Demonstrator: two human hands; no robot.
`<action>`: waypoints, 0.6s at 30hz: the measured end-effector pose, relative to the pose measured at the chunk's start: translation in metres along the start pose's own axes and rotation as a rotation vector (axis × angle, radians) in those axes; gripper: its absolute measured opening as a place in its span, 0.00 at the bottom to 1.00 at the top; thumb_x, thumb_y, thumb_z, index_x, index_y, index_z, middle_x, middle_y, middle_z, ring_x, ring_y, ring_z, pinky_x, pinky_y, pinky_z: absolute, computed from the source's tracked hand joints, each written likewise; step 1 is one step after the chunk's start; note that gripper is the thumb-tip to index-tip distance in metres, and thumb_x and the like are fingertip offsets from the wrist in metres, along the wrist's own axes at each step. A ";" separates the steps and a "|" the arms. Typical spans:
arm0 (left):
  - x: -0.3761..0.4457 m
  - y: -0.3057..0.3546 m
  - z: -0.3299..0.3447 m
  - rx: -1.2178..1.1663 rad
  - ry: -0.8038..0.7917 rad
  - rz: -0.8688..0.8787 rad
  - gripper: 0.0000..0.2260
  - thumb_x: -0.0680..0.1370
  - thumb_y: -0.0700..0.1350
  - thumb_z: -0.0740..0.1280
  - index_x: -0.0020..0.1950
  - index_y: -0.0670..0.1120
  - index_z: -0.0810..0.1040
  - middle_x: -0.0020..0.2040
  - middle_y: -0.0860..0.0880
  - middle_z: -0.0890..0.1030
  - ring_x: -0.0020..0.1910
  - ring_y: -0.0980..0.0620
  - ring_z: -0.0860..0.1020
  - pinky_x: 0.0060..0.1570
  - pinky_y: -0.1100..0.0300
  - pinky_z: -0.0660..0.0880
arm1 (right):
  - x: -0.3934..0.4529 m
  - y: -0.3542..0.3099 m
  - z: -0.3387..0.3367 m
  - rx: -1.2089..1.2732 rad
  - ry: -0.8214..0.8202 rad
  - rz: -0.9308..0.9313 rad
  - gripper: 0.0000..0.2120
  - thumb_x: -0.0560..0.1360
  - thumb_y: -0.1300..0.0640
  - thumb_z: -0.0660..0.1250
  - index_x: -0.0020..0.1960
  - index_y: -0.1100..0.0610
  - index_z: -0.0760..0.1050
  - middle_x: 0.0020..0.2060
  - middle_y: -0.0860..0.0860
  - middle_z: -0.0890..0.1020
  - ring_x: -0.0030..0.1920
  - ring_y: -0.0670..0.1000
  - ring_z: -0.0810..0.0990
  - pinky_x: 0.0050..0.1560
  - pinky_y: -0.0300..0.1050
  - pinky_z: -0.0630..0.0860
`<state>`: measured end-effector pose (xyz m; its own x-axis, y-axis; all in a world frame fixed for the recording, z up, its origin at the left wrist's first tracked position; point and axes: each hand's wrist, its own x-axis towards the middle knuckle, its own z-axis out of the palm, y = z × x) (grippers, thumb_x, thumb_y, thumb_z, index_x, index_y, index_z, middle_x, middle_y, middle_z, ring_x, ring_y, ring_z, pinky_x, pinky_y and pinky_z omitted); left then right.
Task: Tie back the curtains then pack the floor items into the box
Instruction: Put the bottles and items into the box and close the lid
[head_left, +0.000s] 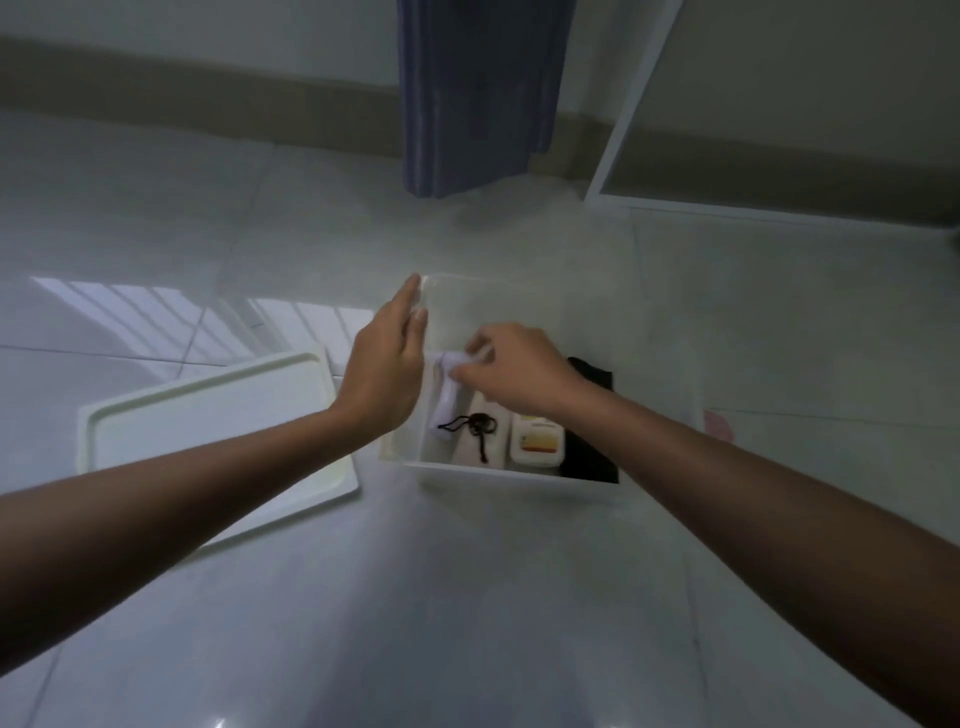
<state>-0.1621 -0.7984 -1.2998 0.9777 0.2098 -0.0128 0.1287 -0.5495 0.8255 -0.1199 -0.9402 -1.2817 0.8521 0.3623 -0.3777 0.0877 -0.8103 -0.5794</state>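
A white box (519, 475) stands open on the floor in the middle of the view. Inside lie a white item with a dark cord (475, 423), a cream bottle with a yellow label (537, 441) and a black cloth (589, 447). My right hand (511, 366) reaches into the box, fingers pinched on a white item (448, 384) at its left side. My left hand (387, 366) hovers flat by the box's left wall, fingers straight, holding nothing. A blue curtain (478, 93) hangs gathered at the back.
The box's white lid (208, 431) lies upside down on the tiled floor to the left of the box. A white frame (623, 130) leans at the back right. A pink scrap (719, 426) shows on the floor right of the box.
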 end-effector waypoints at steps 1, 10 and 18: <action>0.000 0.000 0.000 0.002 -0.002 0.002 0.21 0.84 0.47 0.52 0.77 0.47 0.58 0.75 0.48 0.65 0.72 0.51 0.65 0.67 0.62 0.62 | -0.007 0.003 -0.015 0.083 0.113 -0.036 0.13 0.73 0.47 0.69 0.54 0.51 0.77 0.42 0.49 0.82 0.42 0.51 0.81 0.41 0.44 0.78; 0.002 -0.009 0.000 0.045 -0.026 0.007 0.21 0.84 0.49 0.52 0.77 0.48 0.58 0.72 0.45 0.69 0.69 0.45 0.71 0.69 0.46 0.66 | -0.065 0.143 -0.062 0.129 0.849 -0.107 0.10 0.77 0.58 0.65 0.58 0.56 0.77 0.47 0.50 0.81 0.44 0.49 0.80 0.45 0.43 0.78; 0.002 -0.011 -0.001 0.083 -0.024 0.006 0.21 0.84 0.50 0.51 0.77 0.48 0.59 0.72 0.44 0.70 0.68 0.43 0.71 0.69 0.46 0.66 | -0.086 0.229 -0.037 -0.163 0.525 0.279 0.31 0.75 0.48 0.68 0.73 0.56 0.64 0.69 0.60 0.68 0.67 0.62 0.67 0.61 0.54 0.69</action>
<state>-0.1617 -0.7913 -1.3079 0.9819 0.1878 -0.0225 0.1355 -0.6156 0.7763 -0.1541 -1.1738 -1.3551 0.9909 -0.1155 -0.0691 -0.1332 -0.9166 -0.3769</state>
